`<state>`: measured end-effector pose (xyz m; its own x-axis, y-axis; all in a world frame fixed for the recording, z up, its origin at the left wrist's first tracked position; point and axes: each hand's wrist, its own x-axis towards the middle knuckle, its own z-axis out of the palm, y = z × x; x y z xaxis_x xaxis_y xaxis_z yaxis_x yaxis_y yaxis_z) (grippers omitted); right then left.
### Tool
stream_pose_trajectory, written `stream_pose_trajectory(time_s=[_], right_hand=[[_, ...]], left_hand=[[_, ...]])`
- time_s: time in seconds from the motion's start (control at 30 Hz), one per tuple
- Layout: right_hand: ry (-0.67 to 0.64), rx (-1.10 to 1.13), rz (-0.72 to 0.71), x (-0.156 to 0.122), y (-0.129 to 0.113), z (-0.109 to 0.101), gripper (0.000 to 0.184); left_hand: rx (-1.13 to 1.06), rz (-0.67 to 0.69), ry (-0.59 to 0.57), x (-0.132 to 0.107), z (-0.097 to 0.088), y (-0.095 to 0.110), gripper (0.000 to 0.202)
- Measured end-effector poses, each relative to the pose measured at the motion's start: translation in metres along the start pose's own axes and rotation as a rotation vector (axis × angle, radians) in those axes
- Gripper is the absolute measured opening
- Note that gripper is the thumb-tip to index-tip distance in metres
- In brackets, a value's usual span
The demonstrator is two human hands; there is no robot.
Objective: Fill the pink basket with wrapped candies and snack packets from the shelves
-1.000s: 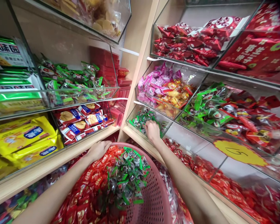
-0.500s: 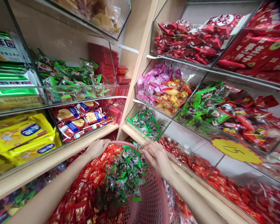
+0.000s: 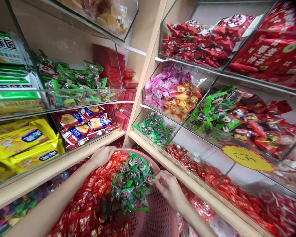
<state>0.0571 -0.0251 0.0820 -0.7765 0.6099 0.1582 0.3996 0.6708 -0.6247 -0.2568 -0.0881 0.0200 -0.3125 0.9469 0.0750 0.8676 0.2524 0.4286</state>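
Note:
A pink perforated basket (image 3: 158, 210) stands in front of me, filled on its left with red wrapped candies (image 3: 88, 194) and on its right with green-and-clear wrapped candies (image 3: 128, 184). My left hand (image 3: 102, 156) is curled over the basket's far-left rim, its fingertips partly hidden. At the right rim, my right hand (image 3: 169, 189) pinches a small green-wrapped candy (image 3: 151, 178) between thumb and fingers, right beside the green pile.
Beyond the basket, wooden shelves meet in a corner. A clear bin of green candies (image 3: 154, 130) sits just past the right rim. Wooden ledges (image 3: 148, 144) run close along both sides. A yellow price tag (image 3: 248, 158) hangs at right; yellow snack packs (image 3: 24, 141) lie at left.
My right hand has moved down and slightly right, from the basket's far rim to beside the green pile, with the candy in its fingers. My left hand stays put.

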Motion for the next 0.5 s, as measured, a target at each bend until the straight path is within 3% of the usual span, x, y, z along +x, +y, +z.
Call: stream_pose_trajectory(time_s=[0.2, 0.5], right_hand=[[0.054, 0.069, -0.02, 0.005, 0.0, 0.002, 0.017], [0.09, 0.071, -0.145, 0.035, -0.018, 0.009, 0.012]], left_hand=[[-0.006, 0.001, -0.012, -0.002, -0.004, 0.005, 0.052], [-0.011, 0.0, -0.002, -0.002, -0.004, 0.004, 0.051]])
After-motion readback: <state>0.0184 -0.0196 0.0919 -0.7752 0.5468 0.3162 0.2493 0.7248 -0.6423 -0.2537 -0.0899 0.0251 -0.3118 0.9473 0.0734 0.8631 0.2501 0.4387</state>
